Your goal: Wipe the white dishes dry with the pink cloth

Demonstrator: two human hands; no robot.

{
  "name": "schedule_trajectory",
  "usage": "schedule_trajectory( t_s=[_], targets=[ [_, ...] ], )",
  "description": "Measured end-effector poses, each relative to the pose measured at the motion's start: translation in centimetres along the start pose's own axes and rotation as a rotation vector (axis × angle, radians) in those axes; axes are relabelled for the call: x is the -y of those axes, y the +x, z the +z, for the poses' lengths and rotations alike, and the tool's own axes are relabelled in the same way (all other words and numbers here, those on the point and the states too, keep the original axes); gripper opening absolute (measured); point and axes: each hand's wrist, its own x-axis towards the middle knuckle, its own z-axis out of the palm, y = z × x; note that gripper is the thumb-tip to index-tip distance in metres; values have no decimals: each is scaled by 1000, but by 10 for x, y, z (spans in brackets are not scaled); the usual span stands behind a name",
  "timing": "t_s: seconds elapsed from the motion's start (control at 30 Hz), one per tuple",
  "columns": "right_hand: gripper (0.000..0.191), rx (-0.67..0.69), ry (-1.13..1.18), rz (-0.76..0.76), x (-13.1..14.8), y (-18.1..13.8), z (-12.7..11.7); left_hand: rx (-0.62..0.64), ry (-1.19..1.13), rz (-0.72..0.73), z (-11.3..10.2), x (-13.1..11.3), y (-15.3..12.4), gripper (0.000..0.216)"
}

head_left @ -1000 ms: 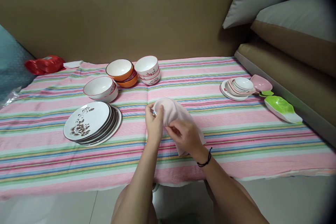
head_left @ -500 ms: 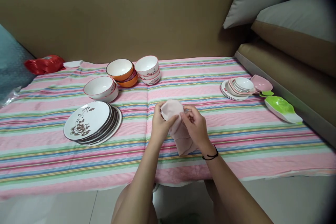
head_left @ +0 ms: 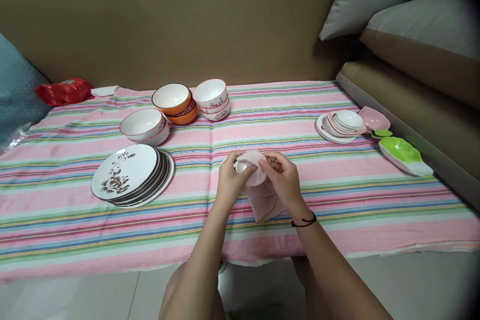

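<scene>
Small white dish, mostly wrapped in pink cloth, held above striped tablecloth, centre near edge. Left hand grips dish rim; right hand pinches cloth over it. Since a second ago cloth has bunched tighter and right hand has risen to far rim, probably wiping round. Plate stack left, bowls far left, saucers far right.
</scene>
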Motion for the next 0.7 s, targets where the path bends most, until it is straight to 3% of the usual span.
schedule_trajectory(
  t_s=[0.17,0.3,0.5,0.7],
  targets=[
    [25,3,-70,-70,4,-2,0,-107,85,-20,0,3,0,9],
    [25,-24,-167,-131,5,-2,1,-154,35,-18,-1,9,1,13],
    [21,8,-408,-351,-1,-2,5,-156,35,-32,2,0,-1,12],
    [27,123,-436,-273,-1,-3,4,-100,-9,-50,2,-3,-2,12]
  ],
)
